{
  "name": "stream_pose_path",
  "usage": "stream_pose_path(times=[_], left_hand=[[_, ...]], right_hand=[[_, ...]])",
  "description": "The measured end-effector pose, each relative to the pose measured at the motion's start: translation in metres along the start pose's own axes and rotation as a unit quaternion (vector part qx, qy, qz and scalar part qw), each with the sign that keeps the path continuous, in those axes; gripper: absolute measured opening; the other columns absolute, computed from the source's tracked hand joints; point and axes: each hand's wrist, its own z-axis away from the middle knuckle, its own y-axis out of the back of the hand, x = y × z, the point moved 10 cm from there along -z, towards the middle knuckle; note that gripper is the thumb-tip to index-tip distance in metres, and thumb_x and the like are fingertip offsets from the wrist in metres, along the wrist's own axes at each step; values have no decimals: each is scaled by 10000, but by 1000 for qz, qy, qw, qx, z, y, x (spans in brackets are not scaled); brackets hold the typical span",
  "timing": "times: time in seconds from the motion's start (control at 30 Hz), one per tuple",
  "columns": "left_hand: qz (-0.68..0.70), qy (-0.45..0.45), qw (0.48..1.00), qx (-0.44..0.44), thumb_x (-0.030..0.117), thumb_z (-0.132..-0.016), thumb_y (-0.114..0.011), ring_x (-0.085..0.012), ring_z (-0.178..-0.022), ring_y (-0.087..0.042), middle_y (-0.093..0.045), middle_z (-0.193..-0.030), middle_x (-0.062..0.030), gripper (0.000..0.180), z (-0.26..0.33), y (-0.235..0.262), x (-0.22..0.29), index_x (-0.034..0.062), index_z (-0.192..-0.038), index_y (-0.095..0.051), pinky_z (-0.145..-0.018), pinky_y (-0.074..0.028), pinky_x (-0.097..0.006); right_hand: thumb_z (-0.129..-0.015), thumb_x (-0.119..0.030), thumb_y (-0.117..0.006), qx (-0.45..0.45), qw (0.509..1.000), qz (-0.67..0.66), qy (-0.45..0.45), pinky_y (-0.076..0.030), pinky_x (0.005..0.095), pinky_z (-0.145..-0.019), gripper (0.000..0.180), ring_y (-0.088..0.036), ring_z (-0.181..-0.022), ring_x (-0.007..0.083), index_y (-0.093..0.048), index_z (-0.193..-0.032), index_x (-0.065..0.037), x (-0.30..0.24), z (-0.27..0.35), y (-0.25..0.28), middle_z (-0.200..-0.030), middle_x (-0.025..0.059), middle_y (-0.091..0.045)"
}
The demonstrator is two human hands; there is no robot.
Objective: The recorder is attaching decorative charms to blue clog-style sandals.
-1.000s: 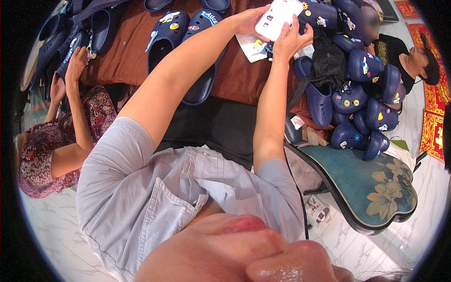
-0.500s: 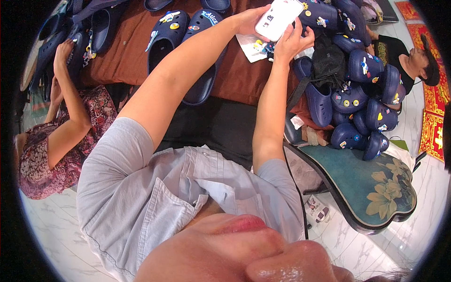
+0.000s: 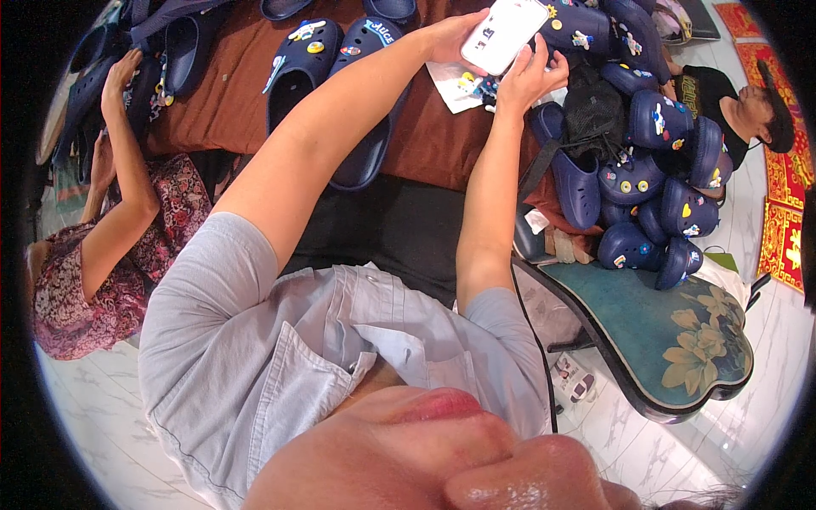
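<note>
A white smartphone [image 3: 503, 36] is tilted at the top middle, above the brown cloth. My left hand [image 3: 450, 39] grips it along its left side. At its lower right edge is my right hand [image 3: 525, 81], fingers apart and partly bent, with fingertips close to or touching the phone. Beneath the hands lies a white sheet [image 3: 455, 92] with small colourful charms [image 3: 473, 83] on it. A navy clog [image 3: 306, 64] with charms stands left of my hands, and another navy clog [image 3: 365, 149] is partly hidden by my left forearm.
Navy clogs [image 3: 659, 119] with charms are heaped at the right, beside a black mesh bag [image 3: 592, 106]. A chair with a teal floral seat [image 3: 629, 314] stands below them. Left, a co-worker's hand [image 3: 123, 72] is among more clogs. Another person [image 3: 722, 106] is at far right.
The co-worker's hand at the left has risen slightly and its fingers have shifted among the clogs. My own hands and the smartphone stay almost in place.
</note>
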Motion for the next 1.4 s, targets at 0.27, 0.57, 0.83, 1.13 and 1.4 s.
stream_pose_path(times=[0.27,0.57,0.83,1.13,1.4], left_hand=[[-41,7,999,-8,127,-606,-878,-205,-1150,-528,-552,-1254,-99,960,-1,-7,1,-1,-1365,-306,-989,-437,-316],[-94,-45,994,-39,224,-915,-613,-221,-1200,-481,-485,-1328,-83,607,-2,-14,-10,19,-1395,-303,-996,-454,-362],[-94,-17,995,-17,182,-612,-882,-216,-1161,-520,-555,-1255,-132,986,0,-8,-8,-10,-1387,-303,-992,-418,-313],[198,97,974,-41,200,-631,-871,-223,-1148,-537,-572,-1233,-131,948,-2,-12,-20,-18,-1370,-319,-965,-443,-325],[-145,-2,989,-19,207,-657,-857,-222,-1126,-558,-592,-1212,-127,902,-2,-7,-5,-9,-1361,-335,-947,-456,-335]], right_hand=[[-852,-152,-615,-1,1000,18,4,-336,434,-914,331,-363,-1041,345,-622,-1181,-122,4,-1,3,-1173,213,-381],[-870,-167,-590,-14,1000,18,6,-308,443,-957,393,-335,-1061,360,-571,-1262,-151,3,-6,-1,-1213,228,-342],[-900,-252,-566,-16,1000,12,1,-311,462,-954,379,-335,-1051,355,-571,-1272,-183,2,-6,-4,-1236,226,-328],[-883,-167,-578,11,1000,3,-6,-328,433,-932,341,-354,-1032,327,-608,-1223,-150,1,-7,0,-1197,199,-367],[-852,-104,-567,31,999,12,-10,-340,418,-917,304,-369,-1012,301,-670,-1137,-131,9,-6,6,-1171,164,-391]])
